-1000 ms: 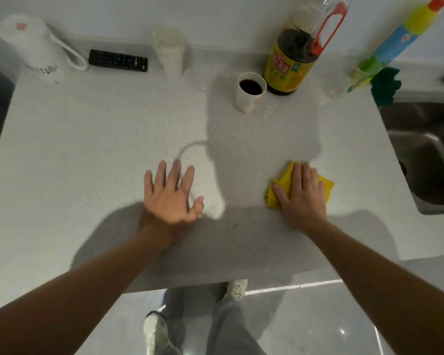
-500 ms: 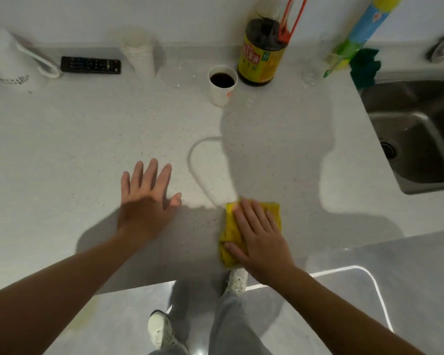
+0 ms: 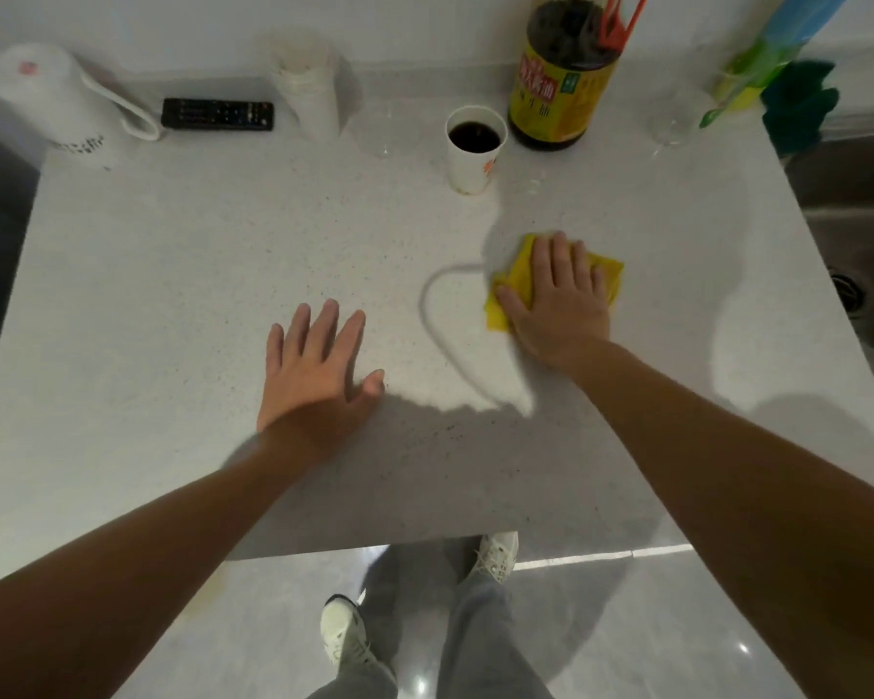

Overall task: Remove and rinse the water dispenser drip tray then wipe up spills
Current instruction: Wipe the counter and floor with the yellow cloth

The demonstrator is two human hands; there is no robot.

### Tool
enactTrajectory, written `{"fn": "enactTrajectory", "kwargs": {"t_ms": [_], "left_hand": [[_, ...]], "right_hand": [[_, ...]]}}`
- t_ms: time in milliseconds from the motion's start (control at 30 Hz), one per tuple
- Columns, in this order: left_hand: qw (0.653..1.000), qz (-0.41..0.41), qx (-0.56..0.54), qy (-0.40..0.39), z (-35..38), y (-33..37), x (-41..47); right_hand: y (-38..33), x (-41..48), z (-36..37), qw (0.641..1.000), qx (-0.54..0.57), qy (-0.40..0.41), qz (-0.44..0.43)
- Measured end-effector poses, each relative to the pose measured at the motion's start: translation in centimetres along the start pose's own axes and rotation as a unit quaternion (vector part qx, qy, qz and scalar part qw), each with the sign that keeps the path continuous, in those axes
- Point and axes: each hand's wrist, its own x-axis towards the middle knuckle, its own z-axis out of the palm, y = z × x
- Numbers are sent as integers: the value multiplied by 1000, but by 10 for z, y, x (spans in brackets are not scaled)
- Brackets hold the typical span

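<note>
Moved from the near edge toward the cup point(image 3: 473, 153) since half a second ago: right hand point(image 3: 558, 300), fingers nearly together, pressing the cloth point(image 3: 609, 267) flat on the counter point(image 3: 172, 295). Left hand point(image 3: 314, 375) braced, fingers spread. Sweep with even pressure over the wet streak point(image 3: 427, 315); avoid the cup. Open room leftward. No drip tray in view.

The left hand point(image 3: 319, 365) lay flat, palm down, fingers straight and spread, thumb out to the side. The right hand point(image 3: 556, 300) lay flat, palm down, fingers straight and close together. The left forearm point(image 3: 162, 532) and the right forearm point(image 3: 717, 436) were extended forward.
</note>
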Motion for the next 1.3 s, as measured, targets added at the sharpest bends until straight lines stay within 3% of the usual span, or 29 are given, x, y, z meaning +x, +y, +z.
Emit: {"fn": "enactTrajectory", "kwargs": {"t_ms": [167, 333, 467, 600, 667, 733, 867, 1000, 1067, 1300], "left_hand": [[995, -17, -94, 22, -11, 3, -3], [984, -5, -172, 48, -20, -2, -12], [985, 75, -157, 10, -29, -19, -35], [973, 177, -150, -9, -37, -50, -88], [963, 217, -162, 0, -44, -71, -118], [959, 227, -168, 3, -54, -92, -152], [959, 98, -256, -65, -66, -135, -227], [927, -87, -318, -177, -58, -186, -303], [907, -159, -339, -191, -47, -213, -347], [835, -346, -363, -227, 0, -306, -486]], "right_hand": [[-84, -42, 22, 988, -18, 14, -150], [-88, -148, 44, 976, 26, 52, -212], [-78, -212, 51, 988, 27, 52, -142], [-83, -254, 53, 992, 6, 119, -28], [-87, -274, 49, 990, 67, 115, 45], [-98, -300, 45, 966, 204, 106, 120], [-146, -363, 47, 889, 395, 56, 225], [-200, -412, 77, 780, 550, -39, 297], [-225, -431, 100, 770, 556, -88, 301], [-305, -473, 208, 802, 506, -191, 253]]}}
